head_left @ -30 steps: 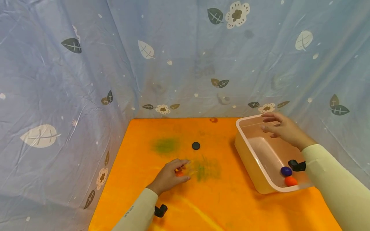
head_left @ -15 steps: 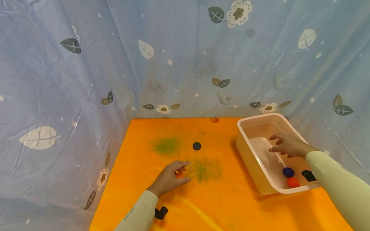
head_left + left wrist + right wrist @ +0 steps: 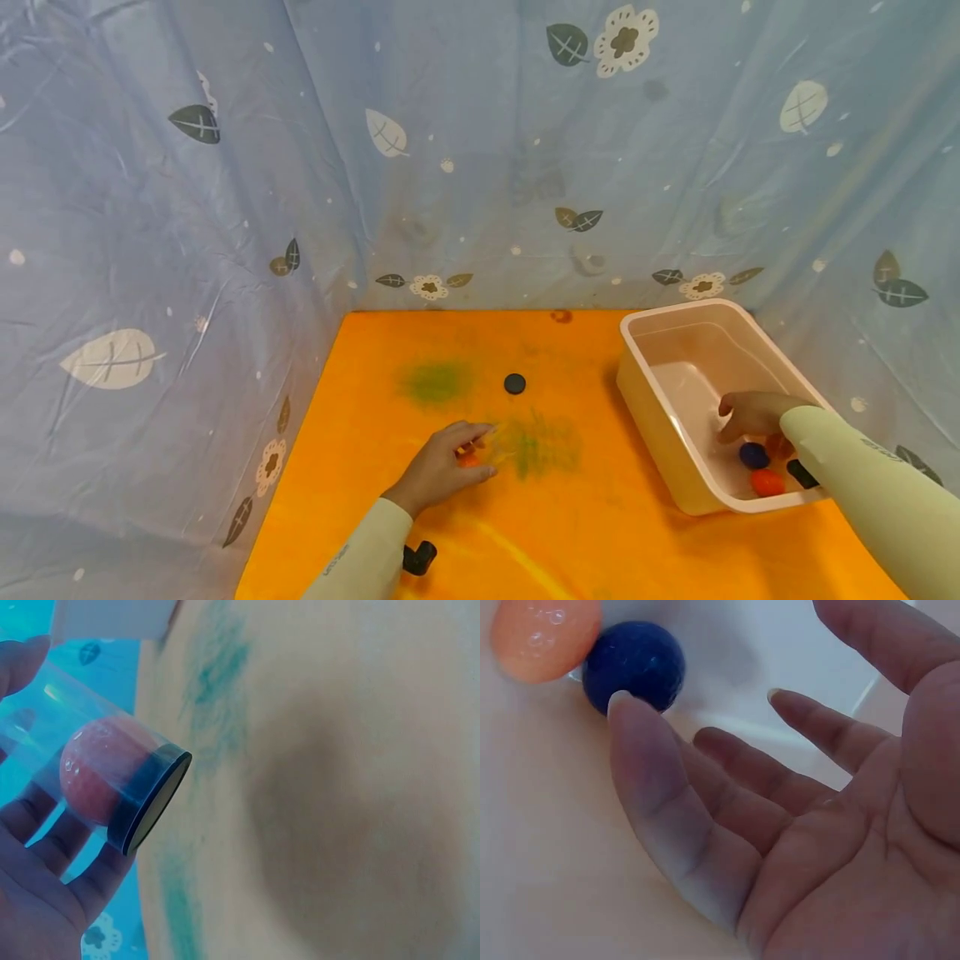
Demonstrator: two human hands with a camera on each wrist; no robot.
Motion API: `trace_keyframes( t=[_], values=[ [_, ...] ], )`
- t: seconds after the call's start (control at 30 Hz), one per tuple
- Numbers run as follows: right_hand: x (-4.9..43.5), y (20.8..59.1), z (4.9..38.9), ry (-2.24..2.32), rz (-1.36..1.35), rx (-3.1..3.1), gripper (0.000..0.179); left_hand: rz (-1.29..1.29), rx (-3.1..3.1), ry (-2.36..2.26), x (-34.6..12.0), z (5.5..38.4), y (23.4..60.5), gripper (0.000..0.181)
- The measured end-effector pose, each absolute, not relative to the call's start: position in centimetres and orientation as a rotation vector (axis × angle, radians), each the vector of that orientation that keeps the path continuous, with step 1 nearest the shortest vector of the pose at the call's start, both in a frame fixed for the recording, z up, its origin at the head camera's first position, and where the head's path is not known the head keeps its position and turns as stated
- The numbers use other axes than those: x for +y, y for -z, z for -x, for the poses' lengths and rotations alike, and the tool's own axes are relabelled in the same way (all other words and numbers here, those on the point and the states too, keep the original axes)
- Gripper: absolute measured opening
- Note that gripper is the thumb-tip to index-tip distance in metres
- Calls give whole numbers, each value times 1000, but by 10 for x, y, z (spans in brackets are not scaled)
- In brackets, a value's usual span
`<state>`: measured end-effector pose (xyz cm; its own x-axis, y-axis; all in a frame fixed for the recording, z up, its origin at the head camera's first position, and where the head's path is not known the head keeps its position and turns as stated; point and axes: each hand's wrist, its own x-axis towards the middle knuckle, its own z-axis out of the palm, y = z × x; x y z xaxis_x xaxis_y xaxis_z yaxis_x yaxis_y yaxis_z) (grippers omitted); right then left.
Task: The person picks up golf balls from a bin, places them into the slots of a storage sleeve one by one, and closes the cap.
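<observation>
My left hand [image 3: 438, 468] holds a clear tube [image 3: 52, 712] low over the table. An orange-red ball [image 3: 90, 769] sits inside the tube, against its black end cap [image 3: 150, 799]. Down in the pink plastic bin [image 3: 678, 429] is my right hand [image 3: 756, 412], its fingers loosely bent around nothing. The fingertips reach close to a dark blue ball [image 3: 634, 664]; whether they touch it I cannot tell. Beside that ball lies an orange ball [image 3: 546, 637], at the near end of the bin.
A black round disc [image 3: 514, 383], like a lid, lies on the orange table [image 3: 585, 542]. Green smudges [image 3: 438, 382] mark the tabletop. A patterned blue curtain [image 3: 480, 167] hangs behind and at both sides. Black camera mounts sit at both wrists.
My right hand has come down and nearer from above the bin's far part to beside the balls inside. The left hand stays in place with the tube.
</observation>
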<state>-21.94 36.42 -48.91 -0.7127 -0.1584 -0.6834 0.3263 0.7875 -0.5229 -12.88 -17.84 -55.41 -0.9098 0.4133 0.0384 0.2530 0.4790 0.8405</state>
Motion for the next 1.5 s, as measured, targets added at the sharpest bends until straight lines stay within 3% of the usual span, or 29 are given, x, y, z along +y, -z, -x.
trace_keyframes(
  t=[0.3, 0.43, 0.67, 0.9, 1.2, 1.5],
  values=[
    [358, 493, 211, 861, -46, 2167, 33, -570, 2558, -1404, -179, 129, 555, 59],
    [356, 494, 211, 777, 9, 2197, 27, -553, 2561, -1407, -181, 129, 555, 60],
    [356, 506, 211, 704, 88, 2241, 31, -538, 2561, -1394, -182, 129, 556, 61],
    [370, 526, 240, 819, 101, 2243, 44, -533, 2541, -1415, -182, 130, 556, 60],
    [376, 535, 257, 1033, 86, 2166, 28, -520, 2521, -1443, -182, 129, 554, 61],
    [372, 531, 264, 1120, 146, 2125, 35, -515, 2524, -1443, -183, 128, 555, 61]
  ],
)
